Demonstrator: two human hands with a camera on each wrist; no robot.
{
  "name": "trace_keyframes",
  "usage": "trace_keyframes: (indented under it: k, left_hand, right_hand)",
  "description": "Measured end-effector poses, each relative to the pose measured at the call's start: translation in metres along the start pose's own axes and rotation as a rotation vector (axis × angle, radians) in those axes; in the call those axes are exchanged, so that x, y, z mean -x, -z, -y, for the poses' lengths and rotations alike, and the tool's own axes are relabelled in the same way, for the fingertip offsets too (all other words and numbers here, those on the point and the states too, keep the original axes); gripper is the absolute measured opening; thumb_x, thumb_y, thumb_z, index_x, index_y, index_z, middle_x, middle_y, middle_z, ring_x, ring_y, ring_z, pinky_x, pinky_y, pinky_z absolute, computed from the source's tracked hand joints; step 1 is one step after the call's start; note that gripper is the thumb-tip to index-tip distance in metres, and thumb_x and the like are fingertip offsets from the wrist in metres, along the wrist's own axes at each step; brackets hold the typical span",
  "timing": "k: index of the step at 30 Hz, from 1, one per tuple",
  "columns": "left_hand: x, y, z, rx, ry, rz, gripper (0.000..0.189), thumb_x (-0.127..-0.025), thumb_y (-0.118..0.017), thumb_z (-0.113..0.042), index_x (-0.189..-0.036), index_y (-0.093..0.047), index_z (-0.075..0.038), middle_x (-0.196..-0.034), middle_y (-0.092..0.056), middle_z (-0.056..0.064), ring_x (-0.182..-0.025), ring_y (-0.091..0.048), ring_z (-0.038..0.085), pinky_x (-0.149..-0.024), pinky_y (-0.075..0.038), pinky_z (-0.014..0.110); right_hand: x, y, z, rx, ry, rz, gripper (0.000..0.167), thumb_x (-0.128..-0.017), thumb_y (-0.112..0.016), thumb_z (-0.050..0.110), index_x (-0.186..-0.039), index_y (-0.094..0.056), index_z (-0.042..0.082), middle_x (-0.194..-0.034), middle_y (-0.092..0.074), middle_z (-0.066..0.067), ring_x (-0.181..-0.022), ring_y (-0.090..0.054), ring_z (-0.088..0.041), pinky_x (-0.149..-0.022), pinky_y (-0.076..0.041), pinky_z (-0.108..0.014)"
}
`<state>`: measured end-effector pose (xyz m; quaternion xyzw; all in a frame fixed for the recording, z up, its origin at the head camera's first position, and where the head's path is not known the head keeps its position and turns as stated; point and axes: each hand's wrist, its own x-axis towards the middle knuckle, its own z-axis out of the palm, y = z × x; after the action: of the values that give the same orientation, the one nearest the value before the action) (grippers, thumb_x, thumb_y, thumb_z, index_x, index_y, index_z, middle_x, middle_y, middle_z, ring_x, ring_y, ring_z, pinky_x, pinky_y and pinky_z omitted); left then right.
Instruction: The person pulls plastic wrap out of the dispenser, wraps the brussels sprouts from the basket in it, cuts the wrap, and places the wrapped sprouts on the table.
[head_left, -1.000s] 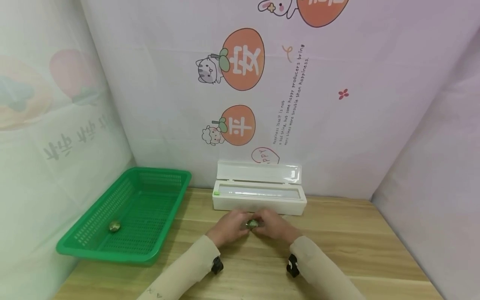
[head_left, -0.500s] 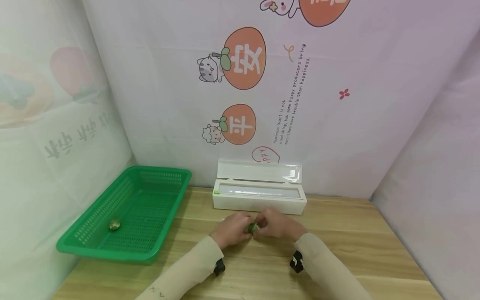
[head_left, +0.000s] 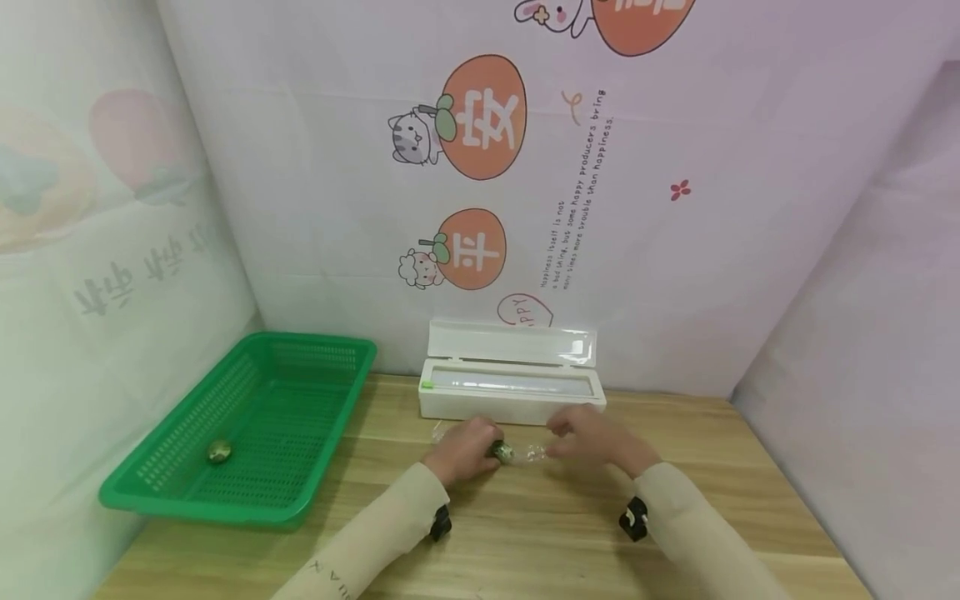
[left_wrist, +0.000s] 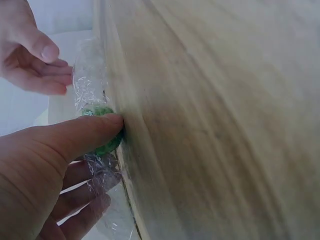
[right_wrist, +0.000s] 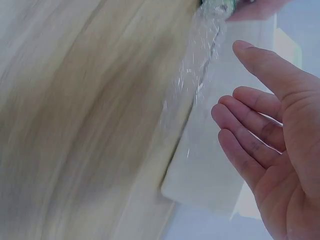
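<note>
My left hand [head_left: 467, 450] pinches a small round green thing [head_left: 502, 452] wrapped in clear cling film [head_left: 532, 453], low over the wooden table. In the left wrist view the thumb lies across the green thing [left_wrist: 102, 111], and loose film [left_wrist: 90, 75] sticks out on both sides of it. To the right, my right hand [head_left: 592, 437] is apart from the film's free end, its fingers relaxed and holding nothing. The right wrist view shows that hand [right_wrist: 280, 130] beside the crinkled film [right_wrist: 187, 85]. What exactly the green thing is cannot be made out.
Behind the hands stands a white cling film dispenser [head_left: 510, 408] with its clear lid [head_left: 510, 343] raised. A green plastic basket [head_left: 202, 512] on the left holds a similar shiny round thing [head_left: 219, 452]. Printed cloth walls [head_left: 637, 250] enclose the wooden table [head_left: 525, 550].
My right hand has let go of the wrapped thing and moved right, leaving a twisted tail of film in sight. The left hand has kept its hold in nearly the same spot.
</note>
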<state>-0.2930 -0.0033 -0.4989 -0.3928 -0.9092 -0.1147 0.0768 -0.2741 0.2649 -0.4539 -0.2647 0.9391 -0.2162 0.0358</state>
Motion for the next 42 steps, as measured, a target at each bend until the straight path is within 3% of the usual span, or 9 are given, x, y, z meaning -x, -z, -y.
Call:
trace_keyframes:
  k: [7, 12, 17, 23, 29, 36, 42]
  left_hand:
    - [0.002, 0.004, 0.002, 0.002, 0.014, 0.028, 0.019, -0.089, -0.087, -0.029, -0.087, -0.076, -0.014, -0.082, -0.068, -0.006, -0.071, -0.054, 0.003, -0.062, -0.050, 0.020]
    - [0.009, 0.012, 0.002, 0.005, 0.005, 0.021, 0.020, -0.089, -0.086, -0.030, -0.084, -0.074, -0.015, -0.081, -0.067, -0.007, -0.068, -0.050, 0.003, -0.058, -0.046, 0.019]
    - [0.017, 0.024, 0.002, -0.013, -0.007, 0.015, 0.019, -0.090, -0.086, -0.030, -0.090, -0.076, -0.014, -0.092, -0.074, -0.003, -0.077, -0.059, 0.004, -0.065, -0.053, 0.019]
    - [0.027, 0.038, 0.000, -0.075, -0.041, -0.002, 0.024, -0.090, -0.086, -0.031, -0.103, -0.078, -0.013, -0.105, -0.078, 0.001, -0.096, -0.072, 0.014, -0.081, -0.063, 0.026]
    - [0.033, 0.044, 0.002, -0.101, -0.080, -0.035, 0.026, -0.087, -0.088, -0.031, -0.103, -0.078, -0.013, -0.104, -0.077, 0.001, -0.093, -0.071, 0.015, -0.082, -0.063, 0.027]
    - [0.038, 0.048, 0.005, -0.059, -0.073, -0.067, 0.022, -0.087, -0.088, -0.029, -0.100, -0.078, -0.014, -0.102, -0.077, 0.001, -0.092, -0.071, 0.014, -0.080, -0.063, 0.029]
    - [0.041, 0.051, 0.009, 0.021, -0.029, -0.073, 0.017, -0.089, -0.087, -0.028, -0.095, -0.077, -0.016, -0.095, -0.075, -0.002, -0.085, -0.066, 0.010, -0.076, -0.060, 0.026]
  right_hand:
    - [0.013, 0.013, -0.006, 0.071, 0.002, -0.019, 0.047, -0.092, -0.082, 0.033, -0.123, -0.072, -0.001, -0.120, -0.077, -0.016, -0.107, -0.075, -0.031, -0.096, -0.063, -0.048]
    - [0.019, 0.018, -0.006, 0.055, -0.033, -0.021, 0.048, -0.093, -0.082, 0.032, -0.126, -0.071, -0.001, -0.124, -0.075, -0.016, -0.111, -0.074, -0.032, -0.099, -0.061, -0.051]
    - [0.023, 0.020, -0.007, 0.057, -0.030, -0.037, 0.046, -0.093, -0.082, 0.030, -0.126, -0.071, 0.001, -0.125, -0.076, -0.015, -0.113, -0.073, -0.032, -0.100, -0.061, -0.051]
    - [0.027, 0.019, -0.004, 0.024, -0.048, -0.033, 0.051, -0.091, -0.083, 0.037, -0.128, -0.071, 0.005, -0.129, -0.075, -0.013, -0.117, -0.073, -0.032, -0.103, -0.059, -0.053]
    - [0.028, 0.012, 0.001, -0.039, -0.052, 0.004, 0.059, -0.089, -0.083, 0.046, -0.133, -0.069, 0.009, -0.130, -0.074, -0.010, -0.119, -0.071, -0.031, -0.104, -0.059, -0.052]
    - [0.023, 0.006, 0.001, -0.042, 0.044, -0.031, 0.035, -0.092, -0.083, 0.035, -0.115, -0.076, 0.010, -0.111, -0.079, -0.002, -0.102, -0.075, -0.020, -0.091, -0.064, -0.041]
    - [0.022, 0.007, 0.002, -0.101, 0.051, -0.046, 0.013, -0.095, -0.081, 0.027, -0.102, -0.076, 0.018, -0.098, -0.078, 0.007, -0.090, -0.072, -0.005, -0.082, -0.063, -0.027]
